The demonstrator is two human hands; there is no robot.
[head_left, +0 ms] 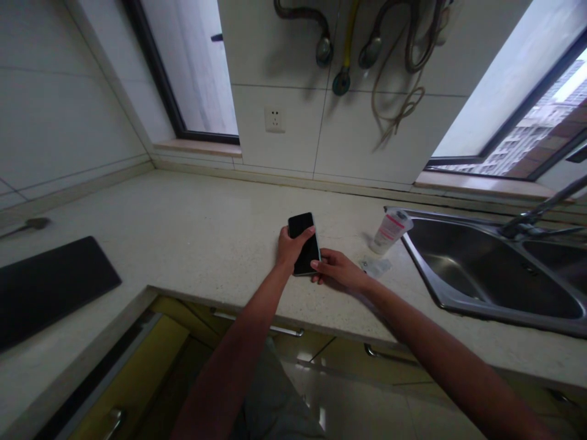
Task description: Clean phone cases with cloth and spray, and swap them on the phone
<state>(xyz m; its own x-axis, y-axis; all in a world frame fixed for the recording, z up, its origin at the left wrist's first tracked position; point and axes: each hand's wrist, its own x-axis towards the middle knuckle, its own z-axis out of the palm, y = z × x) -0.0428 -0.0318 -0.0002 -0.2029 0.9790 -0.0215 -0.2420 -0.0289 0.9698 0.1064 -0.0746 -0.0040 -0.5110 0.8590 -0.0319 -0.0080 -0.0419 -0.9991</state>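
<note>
A smartphone (300, 223) with a dark screen is held between both hands, just over the pale countertop. My left hand (290, 247) grips its left edge, with the thumb laid across the screen. At the lower right corner my right hand (337, 269) pinches the phone, its thumb on the front and the other fingers at the edge and beneath. To the right of my right hand stands a whitish tube with pink print (391, 231). A small clear plastic packet (376, 266) lies flat in front of the tube.
A steel double sink (486, 263) with a faucet (527, 223) is set into the countertop (220, 226) at right. On the left lie a black flat panel (55, 284) and a brush-like tool (36, 223). A wall socket (274, 120) and hanging pipes (346, 36) are behind.
</note>
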